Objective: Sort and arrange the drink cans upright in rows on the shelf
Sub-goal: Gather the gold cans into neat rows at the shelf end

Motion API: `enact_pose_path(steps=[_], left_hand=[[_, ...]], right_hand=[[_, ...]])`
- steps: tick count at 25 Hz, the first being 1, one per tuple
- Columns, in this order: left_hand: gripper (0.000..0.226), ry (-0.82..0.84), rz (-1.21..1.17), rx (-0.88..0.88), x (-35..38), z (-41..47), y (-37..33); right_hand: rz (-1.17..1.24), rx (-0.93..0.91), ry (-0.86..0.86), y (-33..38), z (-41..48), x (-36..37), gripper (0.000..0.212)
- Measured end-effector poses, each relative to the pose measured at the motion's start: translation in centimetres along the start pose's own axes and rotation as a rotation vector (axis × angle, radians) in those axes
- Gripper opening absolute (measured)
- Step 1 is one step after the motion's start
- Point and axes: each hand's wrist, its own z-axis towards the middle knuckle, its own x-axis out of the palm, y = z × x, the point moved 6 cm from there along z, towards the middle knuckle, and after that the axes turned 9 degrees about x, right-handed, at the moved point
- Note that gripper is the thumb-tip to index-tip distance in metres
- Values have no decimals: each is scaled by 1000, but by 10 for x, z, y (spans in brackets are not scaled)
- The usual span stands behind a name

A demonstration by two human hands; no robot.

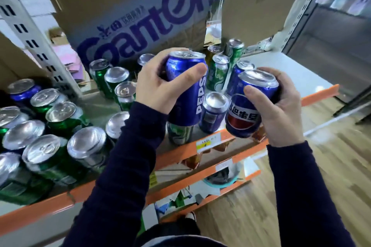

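My left hand (158,84) grips a blue Pepsi can (187,94) upright above the shelf, thumb across its front. My right hand (281,106) holds a second blue Pepsi can (247,110), tilted a little toward me, over the shelf's front edge. A green can (179,133) stands on the shelf right under the left hand's can. Between my hands a small blue can (212,112) stands upright on the shelf. Several green cans (60,118) and a blue one (23,90) are packed upright at the left. More green cans (217,72) stand behind.
The grey shelf (281,70) has an orange front rail (321,94) and bare surface at the right. A large cardboard box with purple lettering (140,22) stands at the back. A perforated metal upright (30,32) divides the left side. Lower shelves hold packets (220,178).
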Motion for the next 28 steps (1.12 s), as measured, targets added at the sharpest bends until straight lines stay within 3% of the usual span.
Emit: enact_pose_path(steps=[7,10,16,21,28], left_hand=[[46,-33,107,59,48,53,13],[49,-65,285,57,63,63,19],[56,27,794,-174,89,64,49],[57,186,1052,-439,112,57,84],[61,328,1120,-528,123,58,87]], right_hand=[[-38,-89,12,1,78,-27,44],[-78,-92,160,-3,105,-36,46],[-286,-46,534,-27,145,-39,54],[-615,-194,804,-45,159,-33,60],[-845,-388,810,-62,155,-29,57]])
